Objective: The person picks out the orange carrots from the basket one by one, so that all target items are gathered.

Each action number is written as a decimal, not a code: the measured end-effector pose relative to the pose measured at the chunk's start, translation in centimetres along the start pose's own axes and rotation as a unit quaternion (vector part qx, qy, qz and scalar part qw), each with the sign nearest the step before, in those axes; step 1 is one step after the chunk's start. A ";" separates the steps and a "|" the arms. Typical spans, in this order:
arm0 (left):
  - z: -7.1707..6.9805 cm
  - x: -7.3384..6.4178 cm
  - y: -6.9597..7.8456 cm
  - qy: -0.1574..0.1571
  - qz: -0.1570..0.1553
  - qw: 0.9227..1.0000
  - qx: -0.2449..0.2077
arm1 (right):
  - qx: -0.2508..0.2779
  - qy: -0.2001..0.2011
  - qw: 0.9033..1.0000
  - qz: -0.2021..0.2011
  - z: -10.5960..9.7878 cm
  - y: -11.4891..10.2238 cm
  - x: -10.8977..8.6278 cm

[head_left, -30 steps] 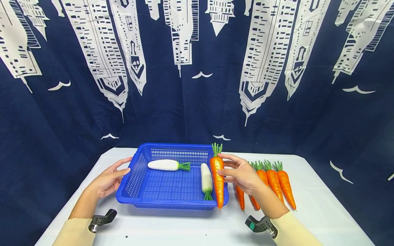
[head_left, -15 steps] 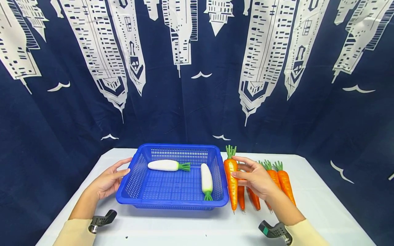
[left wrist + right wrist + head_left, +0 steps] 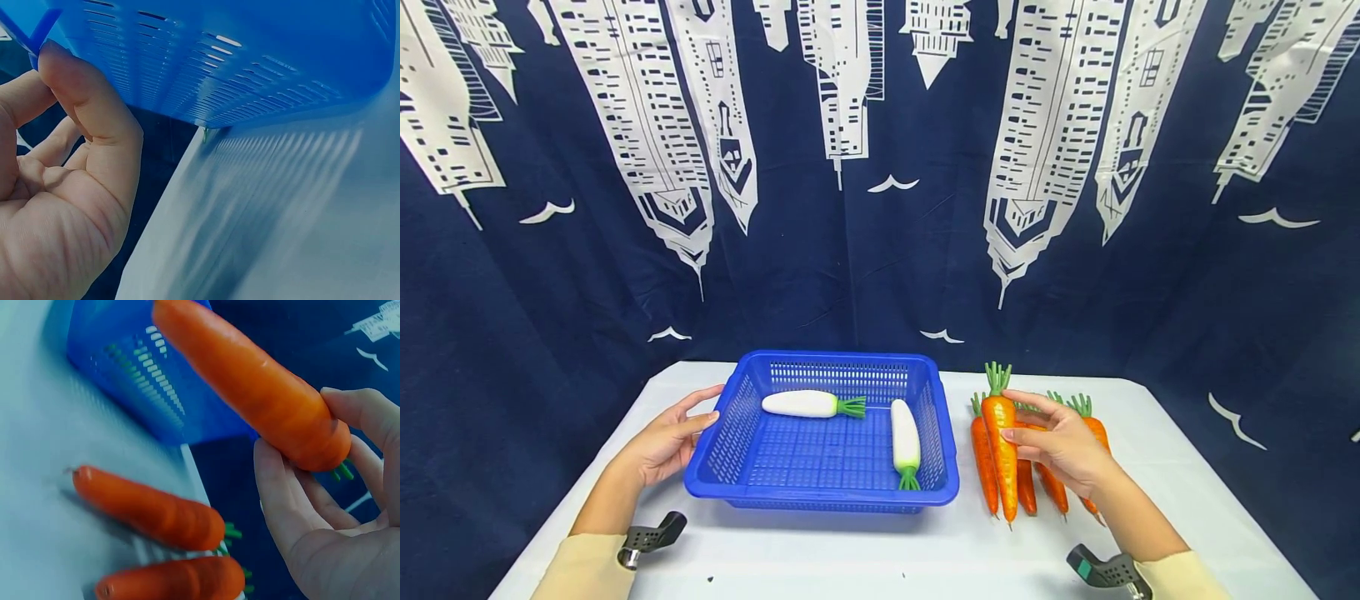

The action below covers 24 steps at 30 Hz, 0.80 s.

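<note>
My right hand (image 3: 1063,443) pinches an orange carrot (image 3: 1001,450) between thumb and fingers, its green stems upward, above the other carrots on the right of the table. In the right wrist view that carrot (image 3: 250,387) is raised off the tabletop. At the left rim of a blue plastic basket (image 3: 842,497), my left hand (image 3: 666,437) grips the edge; the left wrist view has the thumb (image 3: 81,81) against the rim. Inside the basket lie two white radishes with green tops, one crosswise (image 3: 800,403) and one lengthwise (image 3: 906,435) along the right side.
Several more carrots (image 3: 985,467) lie side by side to the right of the basket, partly hidden by my right hand. A white cloth covers the table (image 3: 820,558). Behind it hangs a dark blue curtain (image 3: 850,275) with white buildings.
My right hand has carried the carrot rightward, from above the basket's right rim to over the row of carrots. The left hand, basket and radishes have stayed in place.
</note>
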<state>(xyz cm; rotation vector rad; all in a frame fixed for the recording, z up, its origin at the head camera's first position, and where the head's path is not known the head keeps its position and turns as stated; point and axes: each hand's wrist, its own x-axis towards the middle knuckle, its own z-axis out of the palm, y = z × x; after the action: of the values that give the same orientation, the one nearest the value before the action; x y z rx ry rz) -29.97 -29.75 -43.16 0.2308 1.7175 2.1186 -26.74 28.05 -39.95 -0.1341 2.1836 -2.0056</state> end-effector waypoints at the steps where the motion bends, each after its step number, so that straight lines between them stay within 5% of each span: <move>1: 0.0 0.0 0.0 0.001 0.000 1.000 0.000 | -0.006 0.001 1.000 0.001 -0.3 0.1 -0.1; 24: 0.2 0.0 0.0 0.005 0.001 1.000 -0.002 | -0.006 0.029 1.000 -0.004 -7.9 2.0 -1.2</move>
<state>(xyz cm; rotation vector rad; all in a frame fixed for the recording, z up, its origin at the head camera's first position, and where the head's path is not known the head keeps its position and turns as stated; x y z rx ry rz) -29.92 -29.59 -43.10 0.2219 1.7188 2.1283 -26.91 36.17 -41.22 -0.0863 2.2341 -2.0247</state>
